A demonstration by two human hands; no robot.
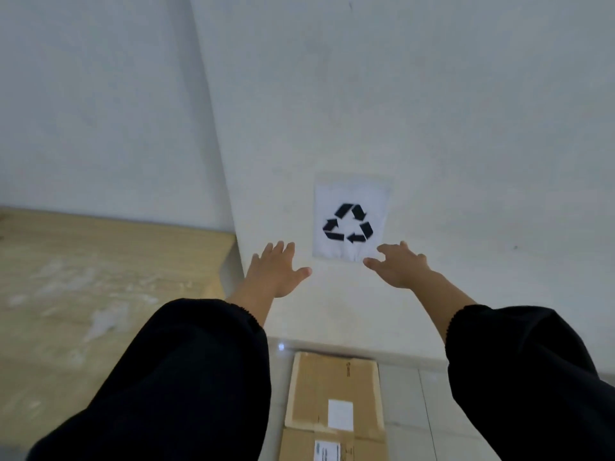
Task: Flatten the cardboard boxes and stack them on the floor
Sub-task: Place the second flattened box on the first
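Note:
A flattened brown cardboard box (334,407) lies on the tiled floor against the wall, bottom centre, with white labels on its top face. My left hand (274,272) and my right hand (401,266) are stretched out in front of me above the box, both with fingers spread and nothing in them. They hover in front of the white wall, well above the cardboard and apart from it. Black sleeves cover both forearms and hide the floor beside the box on the left.
A white paper sheet with a black recycling symbol (349,224) is stuck on the wall (432,128) just beyond my hands. A light wooden surface (83,277) runs along the left. Pale floor tiles (416,410) show to the right of the box.

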